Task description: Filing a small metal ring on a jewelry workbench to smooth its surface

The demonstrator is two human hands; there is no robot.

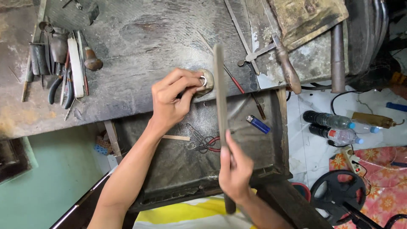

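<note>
The left hand (171, 99) is closed in a pinch: thumb and forefinger grip a small metal ring (204, 81) and press it against a worn wooden peg (207, 85) that juts from the front edge of the desk (140, 38). The other fingers of that hand are curled in under it. The right hand (234, 169) is closed around the lower end of a long flat file (220, 99), with its thumb laid along the blade. The file's long axis runs nearly straight away from the person, from the right hand near the front of the open drawer (178, 169) up to a tip that ends over the desk just past the peg. The ring lies just to the left of the file's upper part, touching it or very close; the gap is too fine to judge. So the ring sits in the left hand, and the file's working end, not the right hand itself, is what is near it; the right hand stays well back towards the person. In the drawer under the hands lie red-handled pliers (207, 143) and a blue lighter (258, 124). At the left edge of the desk is a cluster of pliers and hand tools (63, 72), and towards the right edge lies a wooden-handled tool (288, 68).
</note>
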